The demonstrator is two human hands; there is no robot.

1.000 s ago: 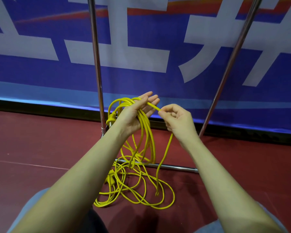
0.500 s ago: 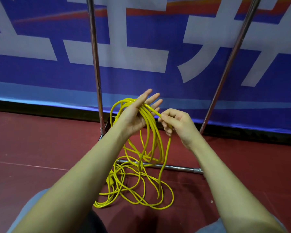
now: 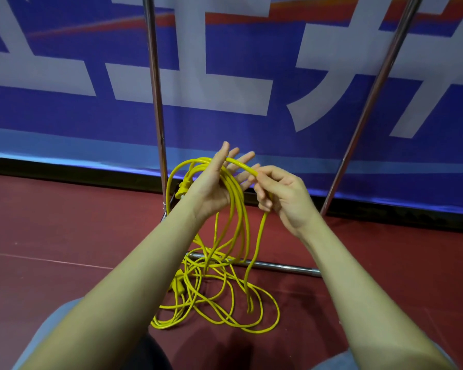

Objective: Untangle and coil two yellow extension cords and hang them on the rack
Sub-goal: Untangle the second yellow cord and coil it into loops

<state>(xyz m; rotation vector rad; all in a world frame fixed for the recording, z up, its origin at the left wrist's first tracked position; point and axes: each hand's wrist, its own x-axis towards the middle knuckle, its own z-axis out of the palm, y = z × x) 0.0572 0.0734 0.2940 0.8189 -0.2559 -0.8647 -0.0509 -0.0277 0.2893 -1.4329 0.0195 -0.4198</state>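
Note:
Several loops of yellow extension cord (image 3: 235, 204) hang over my left hand (image 3: 217, 182), whose fingers point up, straight and spread. My right hand (image 3: 281, 193) pinches a strand of the same cord just right of the left fingertips and lays it across them. From the right hand the strand drops to a loose yellow tangle (image 3: 219, 297) on the red floor. A yellow plug (image 3: 183, 186) hangs behind the left wrist, and another plug (image 3: 178, 283) lies in the tangle. The metal rack (image 3: 155, 102) stands directly behind the hands.
The rack's base bar (image 3: 278, 266) lies on the floor under the cord, and its right post (image 3: 369, 100) slants upward. A blue and white banner (image 3: 251, 76) covers the wall behind. My knees show at the bottom corners.
My right hand has moved back up and brought another strand over the left fingertips. The left hand has stayed raised with its fingers spread. The loose strand on the floor has shifted slightly.

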